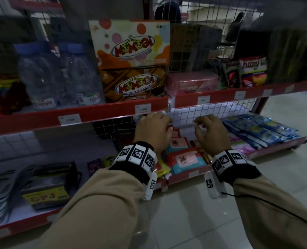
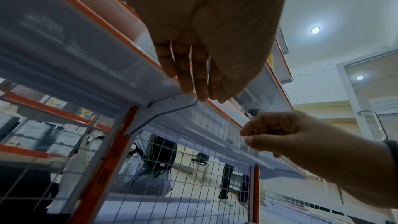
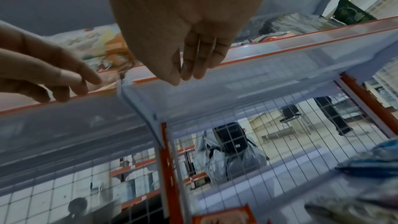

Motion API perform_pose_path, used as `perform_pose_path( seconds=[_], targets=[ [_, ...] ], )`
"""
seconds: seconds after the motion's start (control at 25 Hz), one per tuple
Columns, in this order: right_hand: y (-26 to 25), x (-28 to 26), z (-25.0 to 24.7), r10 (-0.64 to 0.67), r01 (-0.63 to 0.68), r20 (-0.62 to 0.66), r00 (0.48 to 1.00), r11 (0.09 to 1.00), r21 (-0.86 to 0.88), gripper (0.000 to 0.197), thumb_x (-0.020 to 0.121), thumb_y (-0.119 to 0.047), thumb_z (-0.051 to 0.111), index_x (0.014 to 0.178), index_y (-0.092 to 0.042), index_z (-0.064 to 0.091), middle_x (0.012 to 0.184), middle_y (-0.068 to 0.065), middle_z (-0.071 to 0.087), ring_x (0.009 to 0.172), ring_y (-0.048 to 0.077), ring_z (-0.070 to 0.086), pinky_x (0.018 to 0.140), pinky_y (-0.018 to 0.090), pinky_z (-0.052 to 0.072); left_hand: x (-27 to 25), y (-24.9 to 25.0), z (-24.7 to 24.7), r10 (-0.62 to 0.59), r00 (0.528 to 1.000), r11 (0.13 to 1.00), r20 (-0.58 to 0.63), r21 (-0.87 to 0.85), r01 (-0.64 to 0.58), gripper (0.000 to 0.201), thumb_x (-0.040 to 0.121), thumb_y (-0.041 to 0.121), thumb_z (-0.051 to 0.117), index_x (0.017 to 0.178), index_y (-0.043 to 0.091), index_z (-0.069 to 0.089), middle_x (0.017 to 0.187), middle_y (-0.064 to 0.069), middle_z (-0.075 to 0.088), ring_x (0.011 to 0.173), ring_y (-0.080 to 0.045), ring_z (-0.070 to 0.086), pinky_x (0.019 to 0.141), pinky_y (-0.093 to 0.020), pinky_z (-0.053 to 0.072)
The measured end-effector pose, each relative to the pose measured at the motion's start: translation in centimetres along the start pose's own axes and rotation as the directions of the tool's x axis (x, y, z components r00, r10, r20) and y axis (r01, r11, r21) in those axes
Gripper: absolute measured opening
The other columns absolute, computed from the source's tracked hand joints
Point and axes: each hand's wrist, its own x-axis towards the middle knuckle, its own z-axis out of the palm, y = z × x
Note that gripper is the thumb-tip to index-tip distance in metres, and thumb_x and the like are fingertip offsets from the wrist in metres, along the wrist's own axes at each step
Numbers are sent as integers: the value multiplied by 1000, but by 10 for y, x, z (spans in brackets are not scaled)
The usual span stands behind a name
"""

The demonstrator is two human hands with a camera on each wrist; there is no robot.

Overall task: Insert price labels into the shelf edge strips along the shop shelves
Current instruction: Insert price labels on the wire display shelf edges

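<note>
Both hands are raised under the red shelf edge strip (image 1: 113, 112), near the joint between two shelf sections. Left hand (image 1: 153, 129): fingers straight, tips touching the strip's lower lip, nothing held. Right hand (image 1: 211, 132): fingers loosely curled just below the strip; whether a label is pinched cannot be told.

Price labels (image 1: 143, 109) already sit along the strip.

Judged step: between insertions. A fresh label is needed next, slid under the clear lip.

Wire mesh backs the shelves; pale tiled floor (image 1: 283, 123) beyond.
</note>
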Motion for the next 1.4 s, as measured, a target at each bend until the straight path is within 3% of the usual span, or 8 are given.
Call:
perform_pose_path(
  seconds=[0.16, 0.28, 0.52, 0.68, 0.88, 0.96, 1.24, 1.4],
  targets=[
    [45, 27, -10, -48, 44, -137, 989, 998, -35, 23, 84, -12, 64, 107, -8, 63, 103, 13, 58, 98, 30, 50, 80, 36, 44, 34, 32, 10, 31, 981, 999, -189, 37, -24, 25, 86, 27, 58, 108, 17, 65, 103, -2, 61, 96, -25, 51, 79, -37, 42],
    [76, 50, -14, -114, 106, -186, 976, 993, -52, 32, 85, -18, 65, 114, -7, 60, 110, 15, 57, 102, 29, 46, 83, 39, 44, 62, 52, 21, 17, 952, 989, -305, 146, 29, 32, 80, 29, 63, 109, 16, 63, 104, -5, 57, 99, -27, 49, 80, -38, 41],
    [107, 79, -21, -249, 245, -130, 960, 968, -45, 29, 88, -29, 61, 109, -9, 63, 106, 15, 58, 94, 34, 52, 78, 42, 44, 108, 90, 54, -94, 946, 976, -310, 157, 149, 32, 80, 31, 63, 108, 16, 63, 109, -5, 55, 103, -26, 47, 86, -39, 40],
    [111, 82, -18, -251, 247, -144, 957, 968, -43, 20, 85, -32, 62, 89, -12, 61, 97, 13, 53, 89, 32, 49, 71, 42, 41, 113, 98, 68, -149, 920, 946, -362, 219, 239, 28, 79, 31, 63, 103, 17, 61, 107, -5, 54, 102, -26, 44, 86, -38, 38],
    [120, 75, -11, -247, 245, -103, 964, 969, -33, 37, 87, -40, 58, 118, -19, 60, 117, 11, 55, 101, 32, 49, 80, 42, 38, 108, 104, 75, -148, 899, 931, -412, 248, 267, 33, 79, 27, 66, 110, 16, 59, 112, -6, 53, 108, -26, 44, 91, -36, 36],
    [123, 77, -10, -274, 271, -102, 956, 962, -48, 39, 89, -43, 55, 120, -20, 59, 119, 10, 56, 101, 32, 49, 81, 42, 37, 107, 105, 73, -166, 898, 928, -408, 245, 282, 33, 81, 26, 66, 112, 17, 59, 115, -8, 52, 108, -27, 45, 91, -38, 38],
    [109, 97, -17, -214, 215, -113, 970, 977, 3, 34, 77, -46, 62, 95, -17, 56, 106, 10, 51, 99, 27, 38, 80, 40, 26, 107, 114, 61, -220, 912, 905, -347, 278, 323, 42, 77, 20, 69, 117, 15, 60, 115, -11, 54, 107, -32, 48, 86, -45, 41],
    [104, 98, -23, -242, 246, -98, 965, 969, 33, 32, 73, -41, 63, 89, -16, 51, 92, 4, 50, 91, 22, 36, 76, 35, 21, 107, 111, 52, -129, 934, 931, -332, 282, 230, 34, 76, 12, 70, 110, 10, 66, 104, -12, 59, 96, -32, 53, 80, -43, 44]
  ],
)
